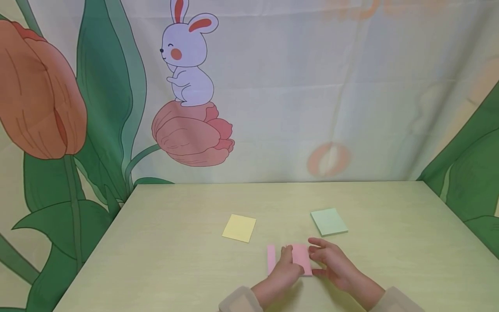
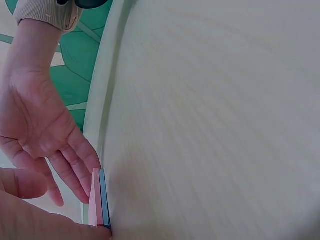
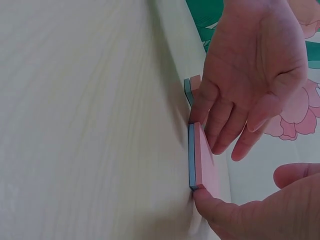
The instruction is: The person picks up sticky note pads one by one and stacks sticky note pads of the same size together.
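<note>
A pink sticky-note pad [image 1: 301, 255] lies on the table in the head view. The right wrist view shows a blue layer [image 3: 192, 155] beneath the pink one [image 3: 204, 162]. My left hand [image 1: 283, 272] touches the pad's left side, its fingers fairly straight and its thumb at the near edge. At the right side my right hand [image 1: 336, 265] has loosely spread fingers, with its thumb near the corner. Left of the left hand is a narrow pink strip [image 1: 271, 256], partly covered by that hand. In the right wrist view, a smaller pink-and-blue piece [image 3: 188, 90] shows behind the fingers.
Beyond the hands, a yellow sticky-note pad [image 1: 239, 228] lies to the left and a pale green pad [image 1: 329, 222] to the right. The light wooden table [image 1: 175, 260] ends at a printed cloth [image 1: 273, 95] with tulips and a rabbit.
</note>
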`<state>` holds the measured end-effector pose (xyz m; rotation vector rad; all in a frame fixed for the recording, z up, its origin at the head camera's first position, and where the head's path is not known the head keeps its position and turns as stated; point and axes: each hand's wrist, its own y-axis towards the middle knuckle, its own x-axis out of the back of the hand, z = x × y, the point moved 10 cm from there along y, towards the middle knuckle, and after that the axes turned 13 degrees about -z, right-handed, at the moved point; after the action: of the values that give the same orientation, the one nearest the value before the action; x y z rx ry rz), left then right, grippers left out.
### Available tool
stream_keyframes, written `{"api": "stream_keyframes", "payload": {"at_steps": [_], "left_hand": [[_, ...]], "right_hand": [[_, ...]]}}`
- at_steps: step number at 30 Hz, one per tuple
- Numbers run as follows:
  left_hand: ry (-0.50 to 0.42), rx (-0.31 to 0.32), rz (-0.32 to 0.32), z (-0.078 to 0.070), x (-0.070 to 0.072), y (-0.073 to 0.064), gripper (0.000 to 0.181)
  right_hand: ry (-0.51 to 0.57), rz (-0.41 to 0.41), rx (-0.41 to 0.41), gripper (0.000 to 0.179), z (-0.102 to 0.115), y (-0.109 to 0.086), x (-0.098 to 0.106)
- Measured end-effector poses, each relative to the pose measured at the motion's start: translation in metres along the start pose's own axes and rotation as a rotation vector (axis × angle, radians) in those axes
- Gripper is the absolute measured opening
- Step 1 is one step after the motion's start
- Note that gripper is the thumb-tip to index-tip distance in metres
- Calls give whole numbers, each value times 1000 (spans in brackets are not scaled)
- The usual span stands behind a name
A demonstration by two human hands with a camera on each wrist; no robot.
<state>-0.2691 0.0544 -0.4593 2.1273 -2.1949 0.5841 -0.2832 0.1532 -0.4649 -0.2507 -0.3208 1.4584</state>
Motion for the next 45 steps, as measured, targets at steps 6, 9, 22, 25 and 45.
{"api": "stream_keyframes", "payload": {"at_steps": [6,9,22,25,45], "left_hand": [[-39,-15,20,0,-2,-1,74],[-59,-18,22,0,-2,-1,75],[-10,-38,-16,2,-1,-6,77],[-10,-48,-28,0,-1,-11,77],[-36,-57,27,-2,4,-31,78]], "right_hand": [[9,0,5,52,1,-1,1],[19,2,-1,52,0,-1,1],[49,32,-39,55,0,-3,1],[30,54,-42,55,-1,-5,0],[-81,34,-34,51,-4,-6,16]]}}
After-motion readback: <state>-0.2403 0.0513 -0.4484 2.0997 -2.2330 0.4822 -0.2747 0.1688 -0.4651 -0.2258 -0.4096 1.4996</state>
